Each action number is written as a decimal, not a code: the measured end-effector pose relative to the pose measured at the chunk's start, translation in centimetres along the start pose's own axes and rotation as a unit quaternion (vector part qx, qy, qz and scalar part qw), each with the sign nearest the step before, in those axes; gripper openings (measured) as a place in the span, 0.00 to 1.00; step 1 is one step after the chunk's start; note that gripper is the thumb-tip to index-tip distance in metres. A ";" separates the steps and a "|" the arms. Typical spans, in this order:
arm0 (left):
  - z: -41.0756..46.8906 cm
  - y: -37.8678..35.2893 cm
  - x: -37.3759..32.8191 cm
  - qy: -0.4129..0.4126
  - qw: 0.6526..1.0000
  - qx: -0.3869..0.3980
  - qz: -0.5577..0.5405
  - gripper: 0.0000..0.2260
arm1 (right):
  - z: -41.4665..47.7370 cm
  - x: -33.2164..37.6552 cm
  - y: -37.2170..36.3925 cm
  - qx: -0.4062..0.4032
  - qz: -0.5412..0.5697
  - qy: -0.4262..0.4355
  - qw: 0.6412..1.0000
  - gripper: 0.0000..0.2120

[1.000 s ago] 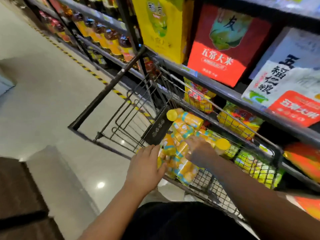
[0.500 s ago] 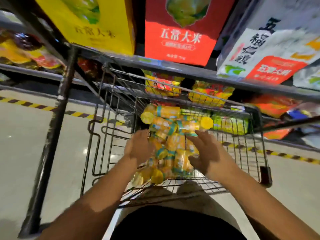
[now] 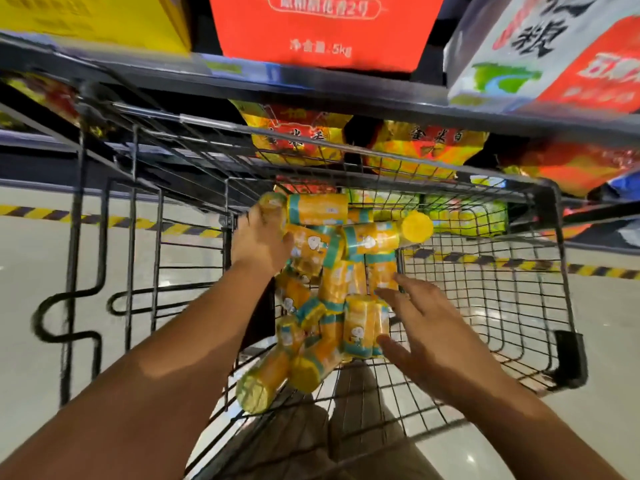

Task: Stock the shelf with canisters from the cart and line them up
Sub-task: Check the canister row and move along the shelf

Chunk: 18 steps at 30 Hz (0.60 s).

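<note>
Several yellow canisters (image 3: 346,282) with teal bands and yellow lids lie jumbled in the middle of a black wire cart (image 3: 557,271). My left hand (image 3: 259,240) reaches to the far left of the pile, its fingers curled round the end of a canister (image 3: 318,209) lying crosswise. At the near right of the pile my right hand (image 3: 433,337) is open with fingers spread, its fingertips touching upright canisters (image 3: 360,327). The grey shelf (image 3: 346,86) runs across just beyond the cart.
Big rice bags stand on the upper shelf: yellow (image 3: 93,19), red (image 3: 322,29), white and red (image 3: 561,50). Yellow-red packets (image 3: 298,136) fill the level below, behind the cart's far wall. Yellow-black floor tape (image 3: 104,220) runs along the shelf base.
The view has swung to face the shelf and closed in on the cart. My left hand has moved up to the far canister; my right hand has slid to the pile's right side.
</note>
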<state>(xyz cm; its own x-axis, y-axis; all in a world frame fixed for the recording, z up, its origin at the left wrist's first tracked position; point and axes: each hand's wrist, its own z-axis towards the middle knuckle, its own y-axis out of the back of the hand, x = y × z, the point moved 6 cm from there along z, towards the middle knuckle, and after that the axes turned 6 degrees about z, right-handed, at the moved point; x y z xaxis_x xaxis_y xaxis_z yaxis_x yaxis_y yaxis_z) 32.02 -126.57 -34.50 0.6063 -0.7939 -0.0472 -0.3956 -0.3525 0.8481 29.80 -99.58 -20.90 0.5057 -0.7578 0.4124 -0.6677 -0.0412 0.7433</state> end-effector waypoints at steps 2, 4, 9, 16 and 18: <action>0.7 -0.2 -0.3 -0.006 0.999 -0.012 0.033 0.29 | 3.2 -1.0 -1.8 0.019 0.012 0.001 1.000 0.31; 1.7 -0.5 -0.3 0.003 0.999 -0.011 0.053 0.30 | 6.8 -2.0 -3.9 0.034 -0.011 0.022 0.999 0.32; 3.6 -0.5 -0.6 0.055 0.996 0.025 0.066 0.32 | 15.4 -3.9 -8.1 0.133 -0.041 0.025 0.990 0.39; 5.4 -0.6 -0.9 0.139 0.988 0.062 0.038 0.32 | 20.9 -4.2 -10.4 0.109 0.004 0.006 0.994 0.46; 5.5 -0.5 -1.0 0.149 0.986 0.071 0.030 0.32 | 21.1 -4.6 -10.6 0.090 0.032 0.002 0.995 0.45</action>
<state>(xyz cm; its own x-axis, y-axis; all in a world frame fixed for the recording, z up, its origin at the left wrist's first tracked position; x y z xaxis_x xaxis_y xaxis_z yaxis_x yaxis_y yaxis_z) 27.81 -128.30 -37.79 0.7462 -0.6421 0.1757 -0.5165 -0.3919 0.7614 22.98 -109.42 -41.78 0.4612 -0.7600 0.4579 -0.7856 -0.1099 0.6089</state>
